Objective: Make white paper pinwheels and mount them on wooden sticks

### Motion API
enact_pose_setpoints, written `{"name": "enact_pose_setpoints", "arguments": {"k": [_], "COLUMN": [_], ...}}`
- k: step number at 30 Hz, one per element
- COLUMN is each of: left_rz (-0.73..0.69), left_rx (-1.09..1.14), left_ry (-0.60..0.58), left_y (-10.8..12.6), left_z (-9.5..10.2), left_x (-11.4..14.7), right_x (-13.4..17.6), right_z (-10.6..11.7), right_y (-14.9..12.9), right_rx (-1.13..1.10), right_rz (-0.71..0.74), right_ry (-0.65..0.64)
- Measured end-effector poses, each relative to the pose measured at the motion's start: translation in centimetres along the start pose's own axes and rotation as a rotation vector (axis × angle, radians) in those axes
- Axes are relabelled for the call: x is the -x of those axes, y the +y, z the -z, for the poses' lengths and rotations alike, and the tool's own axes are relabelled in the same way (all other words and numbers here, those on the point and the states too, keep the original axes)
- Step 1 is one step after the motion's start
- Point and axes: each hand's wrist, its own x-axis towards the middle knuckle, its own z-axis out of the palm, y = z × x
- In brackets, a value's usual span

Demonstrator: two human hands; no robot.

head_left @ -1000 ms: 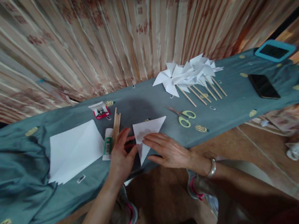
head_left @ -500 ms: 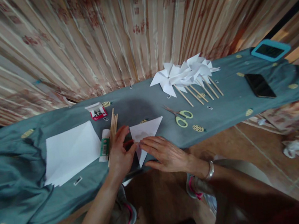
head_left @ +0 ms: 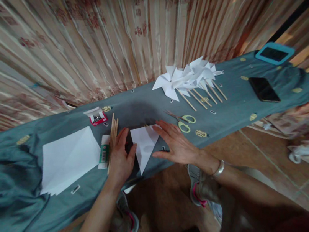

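Table cloth [head_left: 153,110]: teal-grey fabric, low sheen, rumpled at far left and left. Curtain [head_left: 103,46] on far side: pleated fabric, soft satin look. Paper triangle [head_left: 144,142] at near centre: plain white, matt, smooth. Paper stack [head_left: 69,159], left: same finish. Pinwheels [head_left: 171,82], far right of centre: matt white paper on pale bare-wood sticks [head_left: 197,99]. Loose sticks [head_left: 113,135], left of centre: same wood look. Glue stick [head_left: 103,151]: smooth plastic. Scissors [head_left: 180,119]: metal blades, 2 green plastic loops. Phone [head_left: 263,89], right: glossy black. Bangle [head_left: 220,167], near right: shiny silvery metal.
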Motion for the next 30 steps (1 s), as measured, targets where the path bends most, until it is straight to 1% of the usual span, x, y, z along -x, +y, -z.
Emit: {"name": "enact_pose_setpoints", "arguments": {"k": [2, 5, 7, 9, 13, 16, 19, 21, 23, 26, 30], "left_rz": [0.027, 0.049, 0.031, -0.016, -0.109, -0.118, -0.079, -0.043, -0.047, -0.142, -0.294], "left_rx": [0.053, 0.132, 0.173, 0.203, 0.202, 0.259, 0.357, 0.333, 0.237, 0.114, -0.003], "left_ry": [0.002, -0.009, -0.033, -0.059, -0.104, -0.167, -0.227, -0.263, -0.319, -0.382, -0.351], "left_y": [0.4, 1.3, 2.0, 2.7, 3.9, 4.4, 4.4, 4.0, 3.6, 3.0, 2.3], "left_z": [-0.1, -0.4, -0.6, -0.9, -1.6, -1.9, -1.7, -1.3, -0.8, -0.5, -0.8], "left_x": [0.1, 0.5, 0.8, 1.1, 1.9, 2.4, 2.5, 2.3, 2.2, 2.4, 3.0], "right_x": [-0.5, -1.1, -1.3, -1.3, -1.1, -0.9, -0.6, -0.2, 0.2, 0.9, 1.5], "right_z": [0.3, 0.7, 0.9, 1.1, 1.8, 2.3, 2.8, 3.2, 3.7, 4.6, 5.2], "right_y": [1.0, 1.7, 1.5, 0.8, -0.5, -0.6, 0.0, 0.6, 1.2, 2.3, 3.6], "right_rx": [-0.009, -0.04, -0.065, -0.088, -0.119, -0.136, -0.154, -0.166, -0.175, -0.18, -0.246], "right_rz": [-0.039, -0.035, -0.016, -0.003, 0.009, 0.013, 0.043, 0.079, 0.087, 0.037, -0.05], "right_ry": [0.016, 0.026, 0.025, 0.012, -0.009, -0.01, -0.015, -0.006, 0.017, 0.067, 0.169]}}
